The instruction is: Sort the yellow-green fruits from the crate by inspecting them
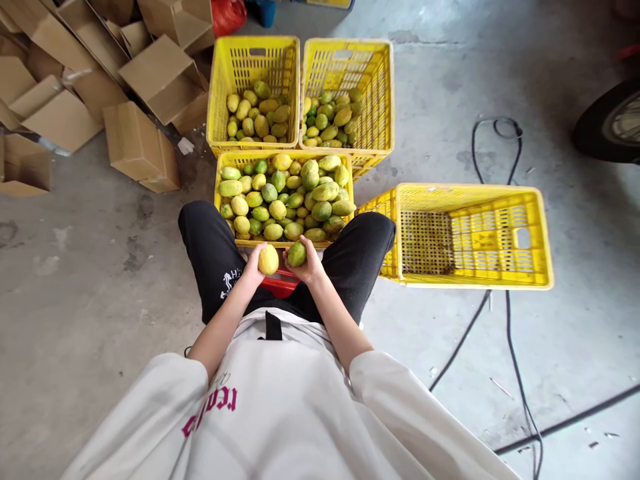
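My left hand (254, 263) is closed around a round yellow fruit (269, 260), lemon-like in look. Beside it, my right hand (306, 262) grips a green fruit (297, 254) with a yellowish tinge. Both hands are between my knees, a small gap apart, just in front of a yellow plastic crate (219, 200). That crate is heaped with yellow and green fruit (277, 210), some round and some long; their exact kind I cannot tell.
Two more yellow crates, a left one (216, 87) and a right one (385, 93), hold fruit behind. A further yellow crate (500, 233) lies at my right. Cardboard boxes (140, 143) pile up at the left. Black cables (515, 347) cross the floor near a wheel (613, 123).
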The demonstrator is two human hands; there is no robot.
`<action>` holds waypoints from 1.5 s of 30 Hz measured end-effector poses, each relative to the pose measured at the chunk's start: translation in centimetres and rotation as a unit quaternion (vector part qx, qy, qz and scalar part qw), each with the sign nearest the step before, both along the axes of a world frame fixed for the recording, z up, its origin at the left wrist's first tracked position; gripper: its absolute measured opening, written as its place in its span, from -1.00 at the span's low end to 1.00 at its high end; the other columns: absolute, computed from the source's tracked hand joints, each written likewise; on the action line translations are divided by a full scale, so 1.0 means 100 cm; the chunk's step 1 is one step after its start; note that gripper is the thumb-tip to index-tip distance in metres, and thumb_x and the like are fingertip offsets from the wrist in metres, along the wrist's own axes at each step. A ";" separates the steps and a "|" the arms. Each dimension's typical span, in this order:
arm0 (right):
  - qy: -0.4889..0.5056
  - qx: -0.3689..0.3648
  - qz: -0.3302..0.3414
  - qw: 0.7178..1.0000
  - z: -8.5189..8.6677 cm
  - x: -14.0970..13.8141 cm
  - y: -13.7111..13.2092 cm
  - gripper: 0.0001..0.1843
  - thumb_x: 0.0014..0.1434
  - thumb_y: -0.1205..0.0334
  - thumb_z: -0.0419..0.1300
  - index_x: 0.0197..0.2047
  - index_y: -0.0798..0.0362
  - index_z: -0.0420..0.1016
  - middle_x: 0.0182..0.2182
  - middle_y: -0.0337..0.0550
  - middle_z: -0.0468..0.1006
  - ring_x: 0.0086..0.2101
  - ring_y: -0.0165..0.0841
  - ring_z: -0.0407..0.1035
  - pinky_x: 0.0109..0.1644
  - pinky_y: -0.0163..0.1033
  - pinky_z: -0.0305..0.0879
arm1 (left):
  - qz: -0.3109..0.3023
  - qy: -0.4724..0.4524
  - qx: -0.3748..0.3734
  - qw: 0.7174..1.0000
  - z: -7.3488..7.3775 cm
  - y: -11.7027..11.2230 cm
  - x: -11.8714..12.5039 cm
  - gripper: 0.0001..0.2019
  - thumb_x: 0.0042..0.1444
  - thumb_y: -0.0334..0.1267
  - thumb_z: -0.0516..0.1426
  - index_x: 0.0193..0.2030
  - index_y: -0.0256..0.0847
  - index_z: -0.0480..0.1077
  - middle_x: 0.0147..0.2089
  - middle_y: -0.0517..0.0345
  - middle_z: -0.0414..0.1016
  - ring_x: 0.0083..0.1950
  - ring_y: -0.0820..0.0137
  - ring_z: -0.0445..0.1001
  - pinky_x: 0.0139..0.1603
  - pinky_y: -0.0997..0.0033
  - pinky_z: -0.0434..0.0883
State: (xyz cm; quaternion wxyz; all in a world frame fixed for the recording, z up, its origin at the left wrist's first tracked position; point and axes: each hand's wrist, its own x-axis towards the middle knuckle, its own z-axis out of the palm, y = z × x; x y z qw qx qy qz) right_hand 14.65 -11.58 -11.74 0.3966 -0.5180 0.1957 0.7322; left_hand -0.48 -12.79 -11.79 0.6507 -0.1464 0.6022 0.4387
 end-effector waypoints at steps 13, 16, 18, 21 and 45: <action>-0.014 -0.015 -0.003 1.000 0.002 0.001 0.001 -0.64 0.71 0.05 0.13 -0.15 -0.04 0.58 -0.49 -0.23 0.60 -0.51 -0.30 0.51 -0.42 -0.28 0.60 | -0.018 -0.029 -0.012 0.999 -0.002 0.001 0.000 -0.72 0.50 -0.04 0.33 -0.24 -0.11 0.56 -0.43 0.11 0.60 -0.29 0.18 0.75 -0.22 0.31 0.68; -0.006 0.006 0.011 1.000 0.002 0.000 0.001 -0.61 0.73 -0.01 0.14 -0.15 -0.04 0.58 -0.45 -0.20 0.65 -0.51 -0.30 0.54 -0.45 -0.30 0.56 | -0.051 0.001 -0.010 0.999 -0.001 0.001 0.001 -0.70 0.39 -0.14 0.49 -0.27 -0.12 0.52 -0.42 0.21 0.60 -0.43 0.35 0.62 -0.30 0.41 0.56; -0.008 0.016 0.015 1.000 0.003 -0.001 0.000 -0.61 0.71 -0.04 0.21 -0.17 -0.05 0.56 -0.44 -0.18 0.68 -0.52 -0.32 0.54 -0.46 -0.32 0.54 | -0.059 -0.004 -0.016 0.998 0.001 0.001 0.001 -0.71 0.32 -0.25 0.53 -0.27 -0.13 0.51 -0.41 0.24 0.60 -0.45 0.39 0.59 -0.32 0.44 0.51; -0.024 0.021 0.004 0.999 0.005 -0.001 0.000 -0.67 0.68 0.07 0.27 -0.20 -0.06 0.53 -0.48 -0.26 0.64 -0.54 -0.35 0.51 -0.50 -0.36 0.49 | -0.053 -0.036 -0.025 0.998 0.006 0.001 0.001 -0.76 0.39 -0.27 0.44 -0.26 -0.12 0.49 -0.41 0.25 0.59 -0.44 0.38 0.59 -0.32 0.44 0.54; 0.006 0.001 -0.003 1.000 0.013 -0.001 0.003 -0.79 0.63 0.15 0.23 -0.09 -0.04 0.62 -0.44 -0.19 0.65 -0.46 -0.25 0.58 -0.41 -0.27 0.59 | -0.012 0.001 -0.013 1.000 -0.003 0.001 -0.002 -0.77 0.40 -0.20 0.43 -0.22 -0.09 0.49 -0.41 0.28 0.57 -0.39 0.38 0.61 -0.26 0.45 0.60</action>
